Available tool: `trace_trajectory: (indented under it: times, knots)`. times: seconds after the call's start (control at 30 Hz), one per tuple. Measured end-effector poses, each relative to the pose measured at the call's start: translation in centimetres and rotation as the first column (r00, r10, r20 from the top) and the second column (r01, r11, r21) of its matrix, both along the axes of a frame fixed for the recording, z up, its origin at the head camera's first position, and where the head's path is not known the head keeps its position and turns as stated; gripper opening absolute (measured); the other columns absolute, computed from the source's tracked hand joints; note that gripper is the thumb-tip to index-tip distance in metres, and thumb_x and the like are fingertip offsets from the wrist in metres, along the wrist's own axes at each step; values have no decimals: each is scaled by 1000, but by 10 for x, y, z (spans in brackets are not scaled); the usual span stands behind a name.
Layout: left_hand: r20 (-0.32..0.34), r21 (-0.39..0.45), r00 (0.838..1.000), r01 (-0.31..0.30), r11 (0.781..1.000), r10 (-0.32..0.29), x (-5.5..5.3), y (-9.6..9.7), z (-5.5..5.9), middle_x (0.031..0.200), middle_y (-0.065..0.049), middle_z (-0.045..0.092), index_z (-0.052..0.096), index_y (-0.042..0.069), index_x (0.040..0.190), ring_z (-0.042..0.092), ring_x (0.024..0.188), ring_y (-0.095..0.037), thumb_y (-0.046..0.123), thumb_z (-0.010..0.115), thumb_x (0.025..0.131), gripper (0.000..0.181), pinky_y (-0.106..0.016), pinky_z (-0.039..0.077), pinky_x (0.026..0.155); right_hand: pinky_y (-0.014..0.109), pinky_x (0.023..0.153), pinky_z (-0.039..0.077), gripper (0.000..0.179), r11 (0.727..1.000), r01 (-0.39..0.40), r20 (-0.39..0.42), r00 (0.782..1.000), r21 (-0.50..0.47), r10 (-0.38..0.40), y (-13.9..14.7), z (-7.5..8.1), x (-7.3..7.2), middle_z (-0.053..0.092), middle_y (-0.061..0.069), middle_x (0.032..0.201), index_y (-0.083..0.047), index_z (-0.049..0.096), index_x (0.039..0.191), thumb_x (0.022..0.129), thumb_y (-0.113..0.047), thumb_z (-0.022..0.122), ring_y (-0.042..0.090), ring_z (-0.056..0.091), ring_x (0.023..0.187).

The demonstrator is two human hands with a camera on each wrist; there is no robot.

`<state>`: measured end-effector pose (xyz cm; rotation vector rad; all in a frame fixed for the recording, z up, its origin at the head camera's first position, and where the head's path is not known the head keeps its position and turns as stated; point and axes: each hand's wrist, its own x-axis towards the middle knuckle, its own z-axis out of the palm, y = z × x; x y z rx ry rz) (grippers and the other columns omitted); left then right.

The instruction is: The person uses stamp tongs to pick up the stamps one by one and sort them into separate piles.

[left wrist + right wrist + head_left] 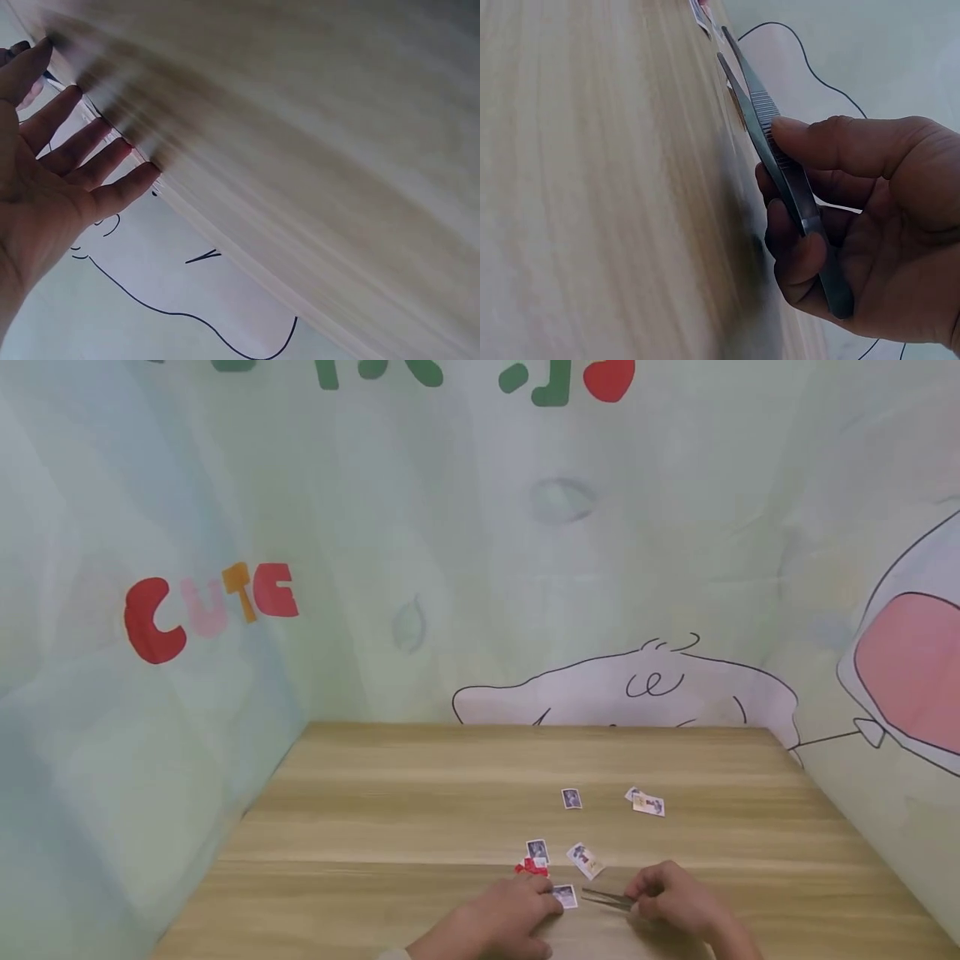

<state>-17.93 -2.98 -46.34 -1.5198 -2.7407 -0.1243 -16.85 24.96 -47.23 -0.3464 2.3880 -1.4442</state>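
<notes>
My right hand (678, 897) grips a pair of metal tweezers (789, 180) between thumb and curled fingers. The two tips stand apart and point left, just short of a small white-bordered, stamp-like paper piece (567, 897). On that piece's left side rest fingers of my left hand (498, 920), which lies extended on the table. In the left wrist view its fingers are spread, fingertips on the tabletop. Just beyond these fingertips are red paper pieces (534, 867), partly hidden by the hand, and a dark picture piece (537, 850). A pale printed piece (585, 861) lies beyond the tweezers.
Farther back on the wooden table (405, 793) lie a dark picture piece (572, 798) and, to its right, a pale printed piece (648, 804) overlapping another. A printed cloth backdrop (375, 652) encloses the table's back and sides.
</notes>
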Motion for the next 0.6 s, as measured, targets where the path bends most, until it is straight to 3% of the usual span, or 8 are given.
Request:
trace_trajectory:
  times: [0.2,0.6]
  knots:
    - [23,8,999,-25,1000,24,1,0,-3,107,5,54,66,21,107,49,96,-8,35,75,73,38,-24,45,75,26,58,41,15,999,-32,-8,999,3,32,-2,-3,-3,59,6,77,4,64,87,73,0,65,18,50,68]
    - [29,5,999,-14,1000,13,2,-2,-4,118,0,54,64,19,112,49,108,-12,37,73,75,42,-27,45,84,27,57,40,14,999,-33,15,999,16,33,-9,-1,-6,59,4,75,4,65,87,74,-2,65,18,49,67]
